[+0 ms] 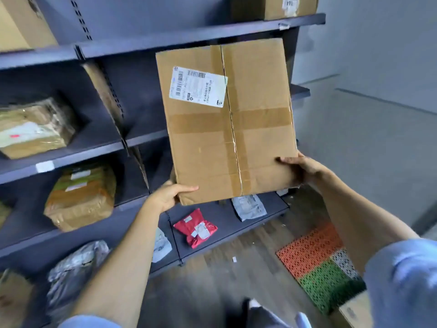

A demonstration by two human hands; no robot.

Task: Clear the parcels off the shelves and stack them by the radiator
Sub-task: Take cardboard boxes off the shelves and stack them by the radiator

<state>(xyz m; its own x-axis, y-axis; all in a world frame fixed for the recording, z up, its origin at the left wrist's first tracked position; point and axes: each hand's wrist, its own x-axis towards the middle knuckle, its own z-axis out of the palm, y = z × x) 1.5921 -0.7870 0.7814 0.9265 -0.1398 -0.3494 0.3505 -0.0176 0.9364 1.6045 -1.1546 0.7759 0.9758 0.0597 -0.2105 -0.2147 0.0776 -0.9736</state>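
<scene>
- Big cardboard box is up in the air in front of the dark grey shelving, tilted a bit, broad taped face toward the camera. It's off the shelves, not resting on anything.
- White shipping label with barcodes sits on the upper left of that face, and brown tape runs across it in a cross.
- Left hand has the grip on the box's lower left corner, thumb lying over the front face, fingers tucked behind where I can't see them.
- Right hand has the grip on the lower right edge, thumb on the front too, rest of the fingers wrapped round the side.
- Both arms have light blue sleeves pushed up.
- On the bottom shelf just below the box: a red poly mailer, a grey mailer to its right, and a white mailer to its left, partly behind the left arm.
- Left bays hold a tape-wrapped brown parcel, another wrapped parcel one shelf above, and a crinkly silver-grey bag low down. All a bit blurry.
- Another carton sits on the top shelf at the right.
- Floor is wood-look, with an orange and green perforated mat lying near the wall.
</scene>
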